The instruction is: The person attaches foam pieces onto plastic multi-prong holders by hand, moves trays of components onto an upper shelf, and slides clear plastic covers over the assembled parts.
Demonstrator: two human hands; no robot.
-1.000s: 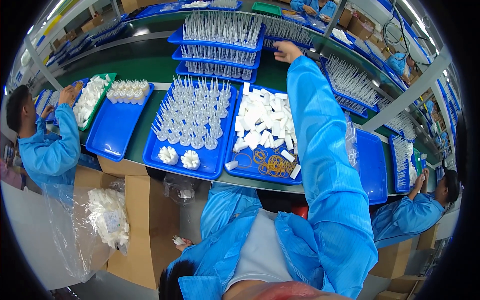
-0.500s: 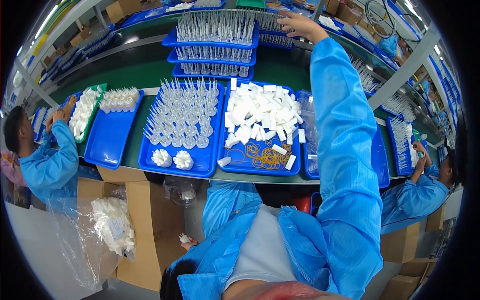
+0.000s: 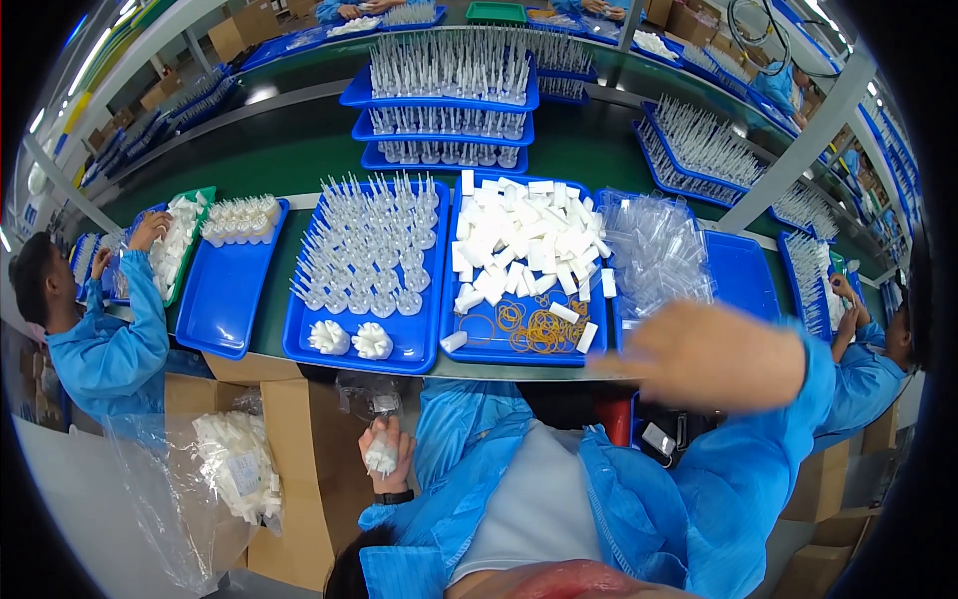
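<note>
My left hand (image 3: pixel 389 467) is closed around a small bundle of white plastic pieces (image 3: pixel 381 455), low in front of the bench beside the cardboard box. Smeared by motion, my right hand (image 3: pixel 709 354) hangs over the front edge of the bench, by the tray of clear plastic pieces; its fingers are too blurred to read. A blue tray (image 3: pixel 461 351) nearby bears a heap of white blocks (image 3: pixel 524 230) and tan rubber bands (image 3: pixel 541 327). To its left, another blue tray (image 3: pixel 394 356) carries rows of upright clear thin-stemmed parts (image 3: pixel 364 240) and two white bundles (image 3: pixel 351 339).
Stacked blue trays (image 3: pixel 439 127) of upright parts stand on the green bench. Clear plastic pieces (image 3: pixel 659 250) lie at the right. An open cardboard box (image 3: pixel 324 469) holds bagged white pieces (image 3: pixel 238 464). Co-workers sit at both sides; a metal post (image 3: pixel 798 150) rises at the right.
My right hand has come down from above the stacked trays to the bench's front edge. My left hand, with its white bundle, has risen further into view.
</note>
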